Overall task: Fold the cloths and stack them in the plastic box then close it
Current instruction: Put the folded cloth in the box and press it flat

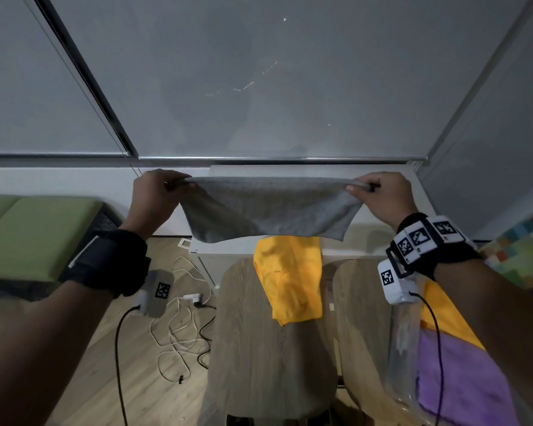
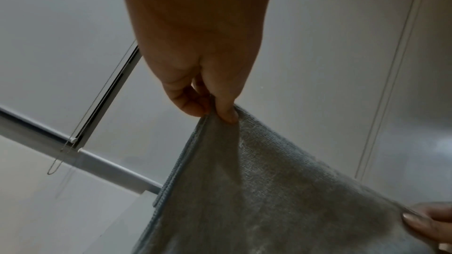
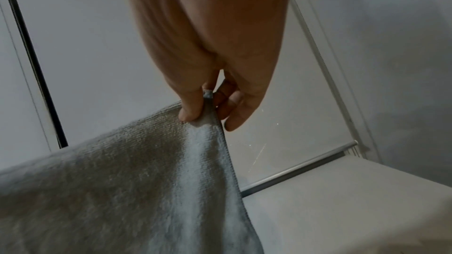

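Observation:
I hold a grey cloth [image 1: 268, 207] stretched out in the air in front of the window. My left hand [image 1: 159, 192] pinches its upper left corner, and in the left wrist view the left hand [image 2: 215, 111] has thumb and fingers on the grey cloth [image 2: 257, 190]. My right hand [image 1: 379, 195] pinches the upper right corner; the right hand [image 3: 208, 111] grips the grey cloth [image 3: 122, 181] the same way. A yellow cloth [image 1: 290, 281] lies on a wooden stool [image 1: 259, 348] below. The clear plastic box [image 1: 403, 339] at lower right holds yellow and purple cloths [image 1: 462, 385].
A second wooden stool [image 1: 360, 318] carries the box. White and black cables [image 1: 179, 327] lie tangled on the wooden floor at left. A green cushioned bench [image 1: 34, 235] stands at far left. A white ledge [image 1: 382, 241] runs under the window blinds.

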The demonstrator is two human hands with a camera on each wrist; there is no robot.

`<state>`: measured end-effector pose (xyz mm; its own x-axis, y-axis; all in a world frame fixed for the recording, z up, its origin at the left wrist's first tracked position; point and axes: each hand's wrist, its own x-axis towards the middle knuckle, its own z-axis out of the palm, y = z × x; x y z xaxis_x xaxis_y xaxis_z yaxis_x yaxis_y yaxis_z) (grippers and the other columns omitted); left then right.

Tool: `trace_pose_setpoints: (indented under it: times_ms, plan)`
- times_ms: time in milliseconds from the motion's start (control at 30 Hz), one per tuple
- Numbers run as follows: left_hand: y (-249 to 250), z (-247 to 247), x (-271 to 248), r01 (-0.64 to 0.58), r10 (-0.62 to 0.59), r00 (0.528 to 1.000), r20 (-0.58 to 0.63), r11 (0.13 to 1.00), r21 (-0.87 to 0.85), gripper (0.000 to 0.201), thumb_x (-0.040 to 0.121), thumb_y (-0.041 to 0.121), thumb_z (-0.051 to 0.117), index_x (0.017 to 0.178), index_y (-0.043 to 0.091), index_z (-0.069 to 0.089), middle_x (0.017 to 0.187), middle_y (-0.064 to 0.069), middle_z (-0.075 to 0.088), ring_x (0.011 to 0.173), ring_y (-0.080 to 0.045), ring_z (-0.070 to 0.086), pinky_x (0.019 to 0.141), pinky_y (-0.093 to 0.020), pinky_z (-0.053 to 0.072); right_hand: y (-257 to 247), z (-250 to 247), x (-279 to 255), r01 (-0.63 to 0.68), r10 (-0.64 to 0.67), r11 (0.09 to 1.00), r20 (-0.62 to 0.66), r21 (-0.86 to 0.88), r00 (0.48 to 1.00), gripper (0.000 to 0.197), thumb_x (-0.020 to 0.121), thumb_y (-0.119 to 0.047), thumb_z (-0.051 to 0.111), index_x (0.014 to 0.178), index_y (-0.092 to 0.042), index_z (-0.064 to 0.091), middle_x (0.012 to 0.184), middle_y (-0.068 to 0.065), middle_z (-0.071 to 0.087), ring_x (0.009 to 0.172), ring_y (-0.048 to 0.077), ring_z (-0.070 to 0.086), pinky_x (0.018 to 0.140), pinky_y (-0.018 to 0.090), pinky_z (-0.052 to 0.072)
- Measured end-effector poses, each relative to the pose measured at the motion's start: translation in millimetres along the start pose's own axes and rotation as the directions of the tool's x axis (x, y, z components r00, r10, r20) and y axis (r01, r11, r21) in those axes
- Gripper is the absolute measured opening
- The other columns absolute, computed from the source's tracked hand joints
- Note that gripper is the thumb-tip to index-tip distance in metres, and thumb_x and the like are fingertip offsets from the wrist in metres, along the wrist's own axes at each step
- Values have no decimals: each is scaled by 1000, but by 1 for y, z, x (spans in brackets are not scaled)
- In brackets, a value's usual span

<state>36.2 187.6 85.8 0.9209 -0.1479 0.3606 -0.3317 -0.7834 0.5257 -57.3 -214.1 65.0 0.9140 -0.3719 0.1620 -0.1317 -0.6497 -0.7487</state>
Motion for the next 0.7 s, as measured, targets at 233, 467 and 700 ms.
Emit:
trace_pose_setpoints:
  times_ms: [233, 467, 700]
  plan:
    - [-13, 16, -16, 112, -95, 977, 193, 991, -77, 30, 98, 35, 54, 99, 7, 64, 95, -11, 62, 90, -27, 58, 75, -36, 46, 19, 18, -15, -142, 133, 988, 127, 60, 983, 26, 93, -32, 64, 91, -6, 64, 93, 10, 65, 87, 24, 59, 77, 35, 46]
    - [-23, 52, -70, 372, -303, 895, 328, 912, -173, 35, 98, 46, 46, 102, 12, 55, 97, -9, 62, 91, -24, 59, 81, -42, 50, 49, 59, -56, -387, 316, 904, 325, 181, 891, 22, 92, -34, 62, 83, -17, 51, 86, 12, 59, 81, 25, 60, 74, 41, 52]
    - [-55, 89, -142, 416, -377, 783, 494, 909, 33, 33, 98, 31, 55, 92, -1, 59, 85, -13, 60, 84, -28, 56, 67, -30, 32, 114, 82, -110, -525, 493, 835, 650, -165, 579, 18, 94, -20, 65, 82, -16, 52, 94, 13, 60, 88, 25, 58, 72, 32, 41]
